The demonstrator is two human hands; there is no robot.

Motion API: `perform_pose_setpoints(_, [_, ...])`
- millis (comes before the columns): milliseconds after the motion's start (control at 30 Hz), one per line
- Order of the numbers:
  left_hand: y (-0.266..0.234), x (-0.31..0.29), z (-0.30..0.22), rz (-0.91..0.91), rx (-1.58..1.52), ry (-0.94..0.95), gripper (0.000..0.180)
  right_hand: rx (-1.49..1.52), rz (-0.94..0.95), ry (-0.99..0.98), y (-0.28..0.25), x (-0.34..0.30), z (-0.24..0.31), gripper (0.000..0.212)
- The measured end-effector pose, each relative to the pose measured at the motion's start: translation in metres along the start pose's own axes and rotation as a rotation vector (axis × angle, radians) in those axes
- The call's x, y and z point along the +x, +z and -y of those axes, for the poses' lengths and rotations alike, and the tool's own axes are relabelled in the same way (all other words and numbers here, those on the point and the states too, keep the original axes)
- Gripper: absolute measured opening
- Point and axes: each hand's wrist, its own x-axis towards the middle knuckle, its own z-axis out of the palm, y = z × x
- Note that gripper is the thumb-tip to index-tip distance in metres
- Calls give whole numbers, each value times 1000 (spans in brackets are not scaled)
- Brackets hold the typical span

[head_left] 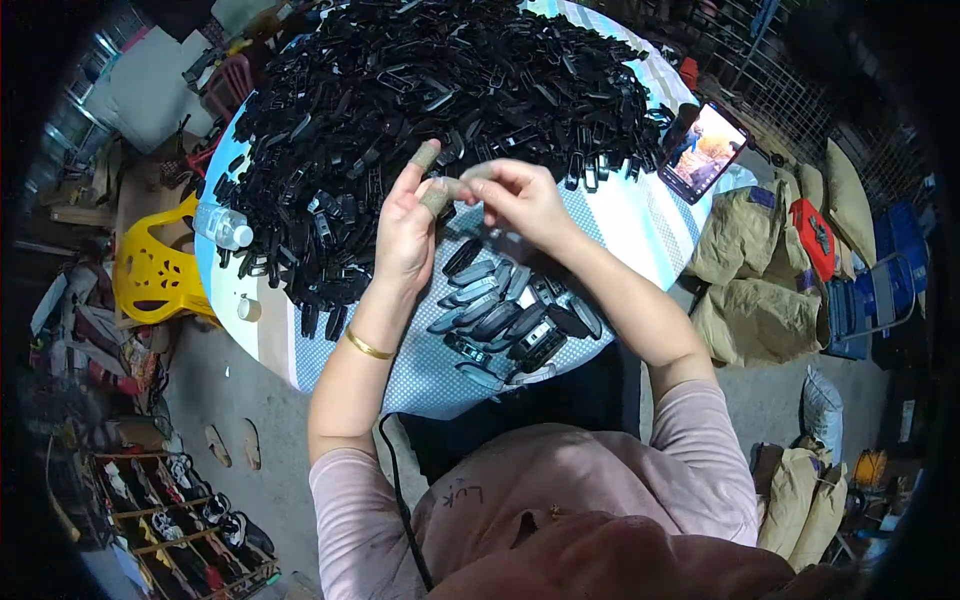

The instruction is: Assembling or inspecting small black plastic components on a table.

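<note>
My two hands meet over the round table [405, 385], between a large heap of black plastic clip-like pieces [440, 85] and a small group of similar pieces [505, 315] near me. On my left hand [408, 225] tan coverings wrap the index finger and another finger; the index is stretched up and away from the other. My right hand [520, 200] is closed in a pinch against the tip of that other covered finger. Whatever lies between its fingertips, if anything, is too small to make out. A gold bracelet circles my left wrist.
A phone [705, 152] with a lit screen leans at the table's right edge. At the left edge lie a clear bottle [222, 228] and a small jar [248, 308]. Beside the table stand a yellow chair [155, 270], brown sacks [765, 315] and a shoe rack [180, 520].
</note>
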Motion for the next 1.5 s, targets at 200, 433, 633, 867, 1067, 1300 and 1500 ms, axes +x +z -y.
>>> perform_pose_setpoints(200, [-2, 1, 0, 80, 20, -126, 56, -57, 114, 19, -13, 2, 3, 17])
perform_pose_setpoints(433, [-4, 2, -6, 117, 74, -242, 51, -131, 188, 52, -17, -2, 12, 11])
perform_pose_setpoints(633, [-9, 1, -12, 296, -92, -323, 55, -243, 228, -164, -17, 0, 2, 8])
perform_pose_setpoints(867, [-5, 2, -15, 430, -253, -196, 82, -11, 96, -51, -29, 10, 6, 24])
perform_pose_setpoints(1067, [-8, 6, 13, 144, 678, -85, 52, -570, -269, -98, -80, 19, -1, 19])
perform_pose_setpoints(1300, [26, 18, 45, 79, 1375, 137, 24, -1227, -88, -46, -76, 10, -1, 21])
perform_pose_setpoints(1500, [23, 32, 40, 94, 1507, 181, 16, -1433, 18, -9, -62, 12, -11, 20])
